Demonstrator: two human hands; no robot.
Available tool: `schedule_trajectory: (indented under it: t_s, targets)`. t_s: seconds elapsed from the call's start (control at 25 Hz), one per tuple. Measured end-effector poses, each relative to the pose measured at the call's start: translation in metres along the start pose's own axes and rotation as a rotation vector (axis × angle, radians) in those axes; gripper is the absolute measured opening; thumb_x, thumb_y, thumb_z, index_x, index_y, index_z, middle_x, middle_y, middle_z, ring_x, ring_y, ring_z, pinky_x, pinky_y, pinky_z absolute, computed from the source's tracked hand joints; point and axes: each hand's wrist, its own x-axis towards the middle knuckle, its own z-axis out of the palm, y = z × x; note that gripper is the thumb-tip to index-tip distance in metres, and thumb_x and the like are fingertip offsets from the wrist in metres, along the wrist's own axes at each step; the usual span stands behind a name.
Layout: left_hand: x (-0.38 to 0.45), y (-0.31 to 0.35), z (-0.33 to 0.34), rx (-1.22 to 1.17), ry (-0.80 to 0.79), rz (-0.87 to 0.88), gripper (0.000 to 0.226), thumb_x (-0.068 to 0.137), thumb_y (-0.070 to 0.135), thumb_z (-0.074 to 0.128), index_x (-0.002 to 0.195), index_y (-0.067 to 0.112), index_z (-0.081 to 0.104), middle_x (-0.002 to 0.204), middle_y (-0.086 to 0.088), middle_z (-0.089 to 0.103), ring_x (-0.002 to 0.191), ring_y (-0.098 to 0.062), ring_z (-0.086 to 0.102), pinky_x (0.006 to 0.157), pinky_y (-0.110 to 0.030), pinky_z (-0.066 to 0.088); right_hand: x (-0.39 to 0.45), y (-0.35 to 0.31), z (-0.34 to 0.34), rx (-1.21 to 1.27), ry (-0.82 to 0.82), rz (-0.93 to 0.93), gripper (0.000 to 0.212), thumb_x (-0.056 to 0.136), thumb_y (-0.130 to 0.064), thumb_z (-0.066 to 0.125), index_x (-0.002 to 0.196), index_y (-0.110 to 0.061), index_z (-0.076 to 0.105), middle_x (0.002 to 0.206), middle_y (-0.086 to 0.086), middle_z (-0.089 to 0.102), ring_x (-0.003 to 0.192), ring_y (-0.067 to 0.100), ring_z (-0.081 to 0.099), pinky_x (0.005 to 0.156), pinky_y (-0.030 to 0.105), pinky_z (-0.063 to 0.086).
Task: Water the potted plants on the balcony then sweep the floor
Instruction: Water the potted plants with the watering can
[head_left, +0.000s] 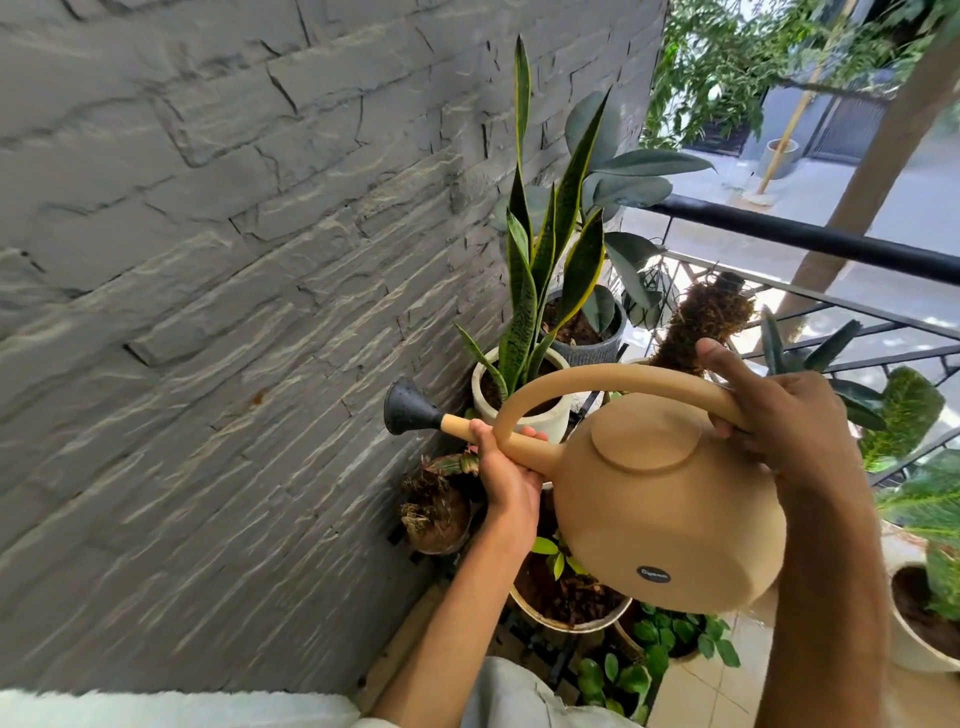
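A tan watering can (670, 504) is tilted with its base towards me and its black rose (408, 408) pointing left at the wall. My left hand (506, 478) grips the spout just behind the rose. My right hand (784, 415) grips the arched handle at the can's right end. Behind the spout stands a snake plant in a white pot (550, 415). A grey pot (597, 351) with a broad-leaved plant stands further back. Below the can sit a brown pot with dry roots (436, 512) and a wide pot of soil (566, 597).
A grey stone wall (234, 312) fills the left. A black railing (810, 239) runs along the balcony's far side. More potted plants stand at right, among them a white pot (909, 639). Pale floor tiles (722, 691) show at the bottom.
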Motion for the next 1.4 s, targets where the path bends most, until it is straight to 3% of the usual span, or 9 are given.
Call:
schedule_trajectory:
  t_s: [0.16,0.36,0.52,0.8,0.96,1.04,1.2,1.4]
  targets:
    - [0.0,-0.001,0.0,0.068,-0.01,-0.02,0.07,0.102,0.071,0.032,0.11,0.007,0.061,0.089,-0.011,0.065,0.092,-0.027,0.065,0.098,-0.048,0.052,-0.001,-0.002,-0.004,0.009,-0.018,-0.004,0.085,0.073,-0.088,0.066,0.056,-0.004,0.074,0.042,0.005,0.057,0.049,0.021,0.051,0.059,0.031,0.04]
    - [0.004,0.001,0.001,0.045,0.007,-0.032,0.068,0.103,0.07,0.032,0.114,0.008,0.059,0.076,-0.003,0.068,0.077,-0.019,0.068,0.071,-0.034,0.058,0.001,-0.005,-0.004,0.005,-0.055,0.0,0.083,0.075,-0.084,0.068,0.055,-0.004,0.073,0.036,0.001,0.051,0.039,0.015,0.046,0.058,0.03,0.038]
    - [0.011,0.003,-0.002,0.033,0.004,-0.038,0.069,0.102,0.07,0.034,0.121,0.008,0.059,0.076,-0.002,0.069,0.076,-0.019,0.069,0.064,-0.033,0.06,0.002,-0.009,0.001,-0.025,-0.073,-0.015,0.08,0.076,-0.083,0.067,0.054,-0.007,0.074,0.034,0.001,0.051,0.03,0.006,0.043,0.057,0.029,0.039]
    - [0.015,0.011,-0.01,0.088,-0.016,-0.032,0.072,0.1,0.073,0.032,0.09,0.011,0.068,0.071,-0.004,0.071,0.067,-0.017,0.073,0.07,-0.037,0.056,0.006,-0.003,0.005,0.02,-0.127,-0.006,0.082,0.077,-0.084,0.067,0.054,-0.006,0.073,0.036,0.002,0.052,0.031,0.007,0.046,0.055,0.027,0.039]
    - [0.022,0.027,0.01,0.126,-0.009,-0.017,0.067,0.103,0.067,0.035,0.123,0.007,0.059,0.089,-0.012,0.066,0.078,-0.022,0.068,0.076,-0.038,0.056,0.01,-0.003,-0.001,0.07,-0.136,0.016,0.086,0.075,-0.087,0.068,0.06,-0.003,0.073,0.04,0.005,0.047,0.032,0.015,0.038,0.043,0.02,0.033]
    - [0.028,0.035,0.025,0.135,0.004,-0.029,0.061,0.105,0.063,0.037,0.128,0.01,0.055,0.087,-0.011,0.063,0.076,-0.023,0.066,0.076,-0.04,0.057,0.009,-0.004,-0.001,0.08,-0.143,0.027,0.084,0.075,-0.088,0.067,0.062,-0.005,0.074,0.042,0.006,0.047,0.034,0.016,0.038,0.04,0.018,0.031]
    - [0.036,0.039,0.044,0.19,-0.019,-0.09,0.053,0.105,0.063,0.037,0.11,0.015,0.057,0.08,-0.009,0.063,0.071,-0.022,0.065,0.072,-0.04,0.059,0.007,-0.006,-0.005,0.086,-0.147,0.018,0.085,0.074,-0.089,0.066,0.066,-0.005,0.073,0.046,0.007,0.047,0.036,0.016,0.039,0.046,0.02,0.032]
    - [0.045,0.034,0.048,0.21,-0.057,-0.125,0.056,0.104,0.066,0.034,0.107,0.015,0.056,0.056,-0.002,0.068,0.065,-0.019,0.067,0.063,-0.033,0.061,0.004,-0.014,-0.008,0.065,-0.135,0.012,0.086,0.068,-0.09,0.071,0.064,-0.004,0.072,0.047,0.007,0.046,0.037,0.015,0.037,0.048,0.02,0.031]
